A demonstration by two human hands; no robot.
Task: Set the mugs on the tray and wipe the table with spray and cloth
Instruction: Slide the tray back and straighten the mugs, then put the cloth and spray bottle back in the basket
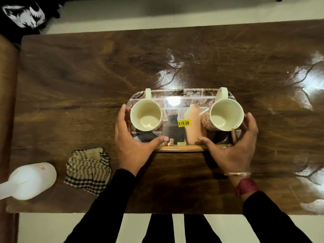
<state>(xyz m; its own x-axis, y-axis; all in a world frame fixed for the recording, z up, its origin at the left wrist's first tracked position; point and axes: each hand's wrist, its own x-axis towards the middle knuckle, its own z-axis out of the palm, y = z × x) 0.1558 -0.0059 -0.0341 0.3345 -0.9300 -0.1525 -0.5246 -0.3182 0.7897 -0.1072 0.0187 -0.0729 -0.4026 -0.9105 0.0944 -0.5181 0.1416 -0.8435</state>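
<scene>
A printed rectangular tray (177, 95) lies on the brown wooden table (87, 76). Two cream mugs stand on it with handles pointing away: one on the left (146, 115), one with red flower print on the right (226, 114). My left hand (129, 139) grips the tray's left end, thumb over the near rim. My right hand (235, 148) grips the tray's right end the same way. A checked and striped cloth (88, 170) lies crumpled near the front left. A white spray bottle (28, 180) lies on its side at the table's left front corner.
A yellow price sticker (183, 123) is on the tray's middle. Dark fabric with a white print (22, 14) sits beyond the far left corner. Pale floor shows beyond the far and near table edges. My legs stand at the near edge.
</scene>
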